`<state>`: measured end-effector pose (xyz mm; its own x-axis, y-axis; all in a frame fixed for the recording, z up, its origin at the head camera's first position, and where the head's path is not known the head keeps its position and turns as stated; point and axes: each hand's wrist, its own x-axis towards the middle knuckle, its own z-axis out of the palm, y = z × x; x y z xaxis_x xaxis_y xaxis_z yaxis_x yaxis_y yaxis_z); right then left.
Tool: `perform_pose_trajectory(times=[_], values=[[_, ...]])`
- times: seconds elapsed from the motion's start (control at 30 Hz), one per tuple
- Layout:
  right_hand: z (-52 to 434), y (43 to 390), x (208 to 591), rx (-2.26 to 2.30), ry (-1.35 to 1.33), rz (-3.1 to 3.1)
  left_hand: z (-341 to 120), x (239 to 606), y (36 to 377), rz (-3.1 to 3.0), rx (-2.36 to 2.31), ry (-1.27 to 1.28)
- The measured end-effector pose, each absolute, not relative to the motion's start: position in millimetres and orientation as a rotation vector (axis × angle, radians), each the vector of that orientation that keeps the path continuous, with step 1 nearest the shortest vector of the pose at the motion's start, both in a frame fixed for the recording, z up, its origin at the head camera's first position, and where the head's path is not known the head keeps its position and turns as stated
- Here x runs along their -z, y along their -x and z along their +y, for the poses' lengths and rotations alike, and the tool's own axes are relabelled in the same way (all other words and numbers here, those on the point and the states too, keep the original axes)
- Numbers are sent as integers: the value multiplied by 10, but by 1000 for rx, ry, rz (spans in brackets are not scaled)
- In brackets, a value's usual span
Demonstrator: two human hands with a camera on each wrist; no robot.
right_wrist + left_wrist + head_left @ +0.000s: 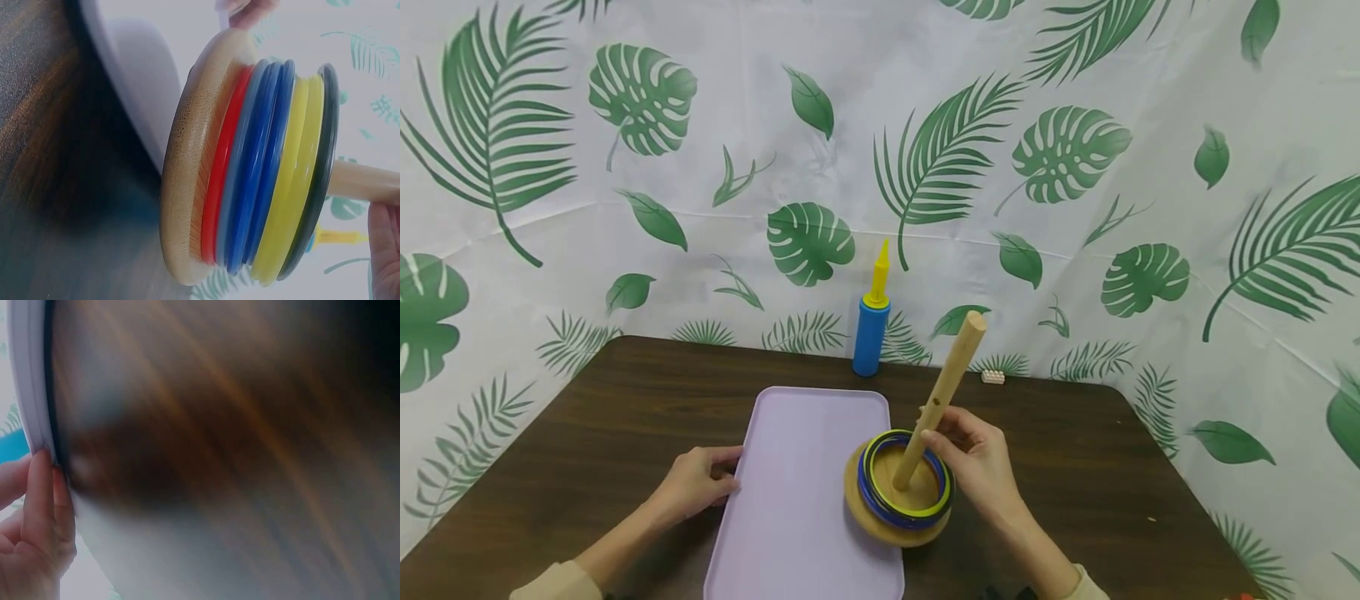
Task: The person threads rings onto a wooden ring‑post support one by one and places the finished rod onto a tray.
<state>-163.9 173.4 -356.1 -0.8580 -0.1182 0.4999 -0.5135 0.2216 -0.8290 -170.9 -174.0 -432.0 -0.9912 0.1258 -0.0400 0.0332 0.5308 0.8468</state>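
Observation:
My right hand grips the wooden post of a ring toss stand, which leans to the right. Around the foot of that post lie several plastic rings, in red, blue, yellow and a dark colour, stacked on the round wooden base. The base overlaps the right edge of a lilac tray; whether it touches the tray I cannot tell. At the tray's left rim, my left hand pinches the edge, as the left wrist view shows with the fingertips against the rim.
A blue hand pump with a yellow nozzle stands at the back of the dark wooden table. To its right lies a small pale toy brick. A leaf-print cloth hangs behind the table.

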Motion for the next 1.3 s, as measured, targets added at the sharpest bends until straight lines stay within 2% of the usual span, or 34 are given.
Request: perform_pose_trajectory(times=[0.73, 1.3], values=[[1757, 1759, 3625, -1656, -479, -2194, -1036, 4349, 1841, 2574, -1650, -129], [1717, 1858, 3723, -1674, -536, -2200, -778, 4335, 1893, 2567, -1664, -129]])
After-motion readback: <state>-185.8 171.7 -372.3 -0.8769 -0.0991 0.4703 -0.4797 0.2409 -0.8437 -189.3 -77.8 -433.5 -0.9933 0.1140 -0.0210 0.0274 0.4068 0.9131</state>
